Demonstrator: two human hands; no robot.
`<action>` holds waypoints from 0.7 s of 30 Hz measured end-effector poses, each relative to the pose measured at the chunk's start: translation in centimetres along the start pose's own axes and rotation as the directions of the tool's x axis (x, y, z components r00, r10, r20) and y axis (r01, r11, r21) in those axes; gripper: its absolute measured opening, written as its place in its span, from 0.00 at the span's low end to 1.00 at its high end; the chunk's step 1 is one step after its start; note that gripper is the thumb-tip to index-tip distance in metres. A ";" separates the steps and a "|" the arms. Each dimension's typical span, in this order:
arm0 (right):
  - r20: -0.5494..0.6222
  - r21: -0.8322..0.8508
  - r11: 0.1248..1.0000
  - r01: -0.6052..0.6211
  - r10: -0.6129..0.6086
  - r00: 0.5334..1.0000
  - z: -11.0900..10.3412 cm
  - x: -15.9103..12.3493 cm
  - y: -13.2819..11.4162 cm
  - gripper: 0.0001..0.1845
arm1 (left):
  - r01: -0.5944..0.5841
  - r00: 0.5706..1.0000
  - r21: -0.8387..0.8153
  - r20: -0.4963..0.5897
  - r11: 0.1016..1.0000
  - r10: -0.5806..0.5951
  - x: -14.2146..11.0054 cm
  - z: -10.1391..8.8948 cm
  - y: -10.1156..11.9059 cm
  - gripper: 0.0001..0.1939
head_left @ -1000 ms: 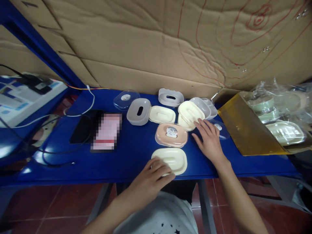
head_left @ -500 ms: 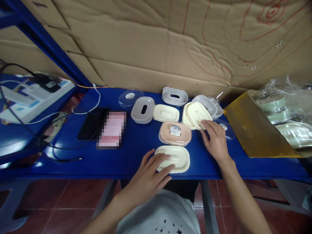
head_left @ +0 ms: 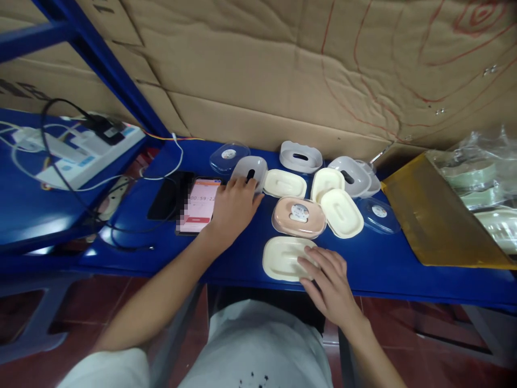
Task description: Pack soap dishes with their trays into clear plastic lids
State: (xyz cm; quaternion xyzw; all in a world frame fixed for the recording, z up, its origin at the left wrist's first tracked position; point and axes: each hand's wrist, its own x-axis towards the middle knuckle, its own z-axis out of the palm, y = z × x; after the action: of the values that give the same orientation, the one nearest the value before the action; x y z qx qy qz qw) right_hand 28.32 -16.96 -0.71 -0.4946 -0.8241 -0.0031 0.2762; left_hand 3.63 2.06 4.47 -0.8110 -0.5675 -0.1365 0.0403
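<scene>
My left hand (head_left: 236, 207) reaches over the near edge of a grey soap-box-like dish (head_left: 238, 166) with a dark slot. Its fingers spread at the rim, thumb apart; whether they grip is hidden. At the front edge, my right hand (head_left: 329, 277) is open, fingertips on the right end of a cream oval tray (head_left: 278, 258). Just behind that tray lies a peach box (head_left: 278, 216) with a clear lid and round label. More cream trays lie around: one (head_left: 285, 184) beside the grey dish and another (head_left: 343, 213) overlapping a third (head_left: 327, 182) at the right.
A phone (head_left: 201, 196) and black flat object (head_left: 165, 196) lie left, near cables and a power strip (head_left: 91, 156). Clear lids (head_left: 229, 157) (head_left: 378, 214) and grey dishes (head_left: 301, 157) (head_left: 350, 175) stand behind. A carton (head_left: 428, 215) holds bagged green and cream pieces at right.
My left hand has gone from the front cream tray up to the grey dish. My right hand has left the right-hand cream trays, one now nearer me, and come to the front tray.
</scene>
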 end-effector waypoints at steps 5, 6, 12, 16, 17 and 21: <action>-0.048 0.062 0.995 -0.084 0.087 0.995 0.0 -0.8 0.5 0.24 | -0.010 0.997 -0.168 -0.075 0.986 -0.002 -1.9 -0.3 -1.5 0.11; -0.053 0.066 0.994 -0.089 0.092 0.994 0.0 -0.8 0.5 0.25 | -0.032 0.993 -0.235 -0.117 0.971 0.004 -2.8 -0.6 -1.7 0.10; -0.170 0.094 0.989 -0.115 0.130 0.977 0.3 -1.5 0.2 0.41 | -0.277 0.946 -0.473 -0.286 0.836 0.152 -10.7 -3.4 -1.6 0.13; -0.273 0.087 0.995 -0.049 0.071 0.960 -0.1 -2.6 -0.2 0.49 | -0.546 0.827 -0.484 -0.184 0.684 0.530 -14.5 -3.7 -1.2 0.16; -0.244 0.075 0.997 -0.033 0.050 0.968 -0.3 -2.7 -0.3 0.48 | -0.579 0.800 -0.474 -0.169 0.664 0.576 -14.8 -3.4 -1.1 0.16; -0.015 0.032 0.999 -0.028 0.028 0.999 -1.0 -2.7 -0.4 0.36 | -0.631 0.764 -0.448 -0.218 0.633 0.607 -13.9 -1.6 -0.5 0.16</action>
State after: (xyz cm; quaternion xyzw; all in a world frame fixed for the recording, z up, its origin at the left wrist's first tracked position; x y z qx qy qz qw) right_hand 29.38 -19.64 -0.95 -0.5016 -0.8149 0.0102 0.2903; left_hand -1.57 -10.74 2.27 -0.9342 -0.1990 -0.2741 -0.1120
